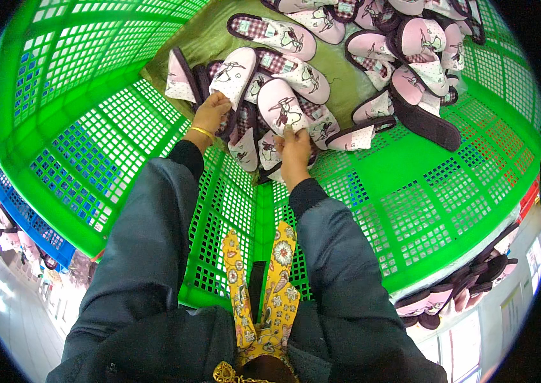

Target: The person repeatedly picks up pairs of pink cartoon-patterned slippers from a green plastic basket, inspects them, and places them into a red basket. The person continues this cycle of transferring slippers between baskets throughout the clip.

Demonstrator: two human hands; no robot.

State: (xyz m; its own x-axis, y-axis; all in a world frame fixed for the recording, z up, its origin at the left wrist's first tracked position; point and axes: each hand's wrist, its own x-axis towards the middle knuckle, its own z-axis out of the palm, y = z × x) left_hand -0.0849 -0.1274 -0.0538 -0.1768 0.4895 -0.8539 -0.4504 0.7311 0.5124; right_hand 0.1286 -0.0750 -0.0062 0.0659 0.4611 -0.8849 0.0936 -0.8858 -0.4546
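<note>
reaching deep into the big green mesh crate (411,185), both hands down among the slippers. left hand (212,112) curled shut, fingers pinching the heel end of a pale pink slipper (235,75) with a little printed figure on top. right hand (296,150) closed as well, fingertips clamped on the near edge of a second pink slipper (281,112), just beside the first. more slippers heaped close around both hands, some tipped on edge showing dark purple soles and checked lining, crowding the grip from every side. bigger pile (411,51) well apart at the far right of the crate. blue crate (2,191) hard against the green one on the left. yellow patterned scarf (264,300) hanging low between the dark sleeves.
</note>
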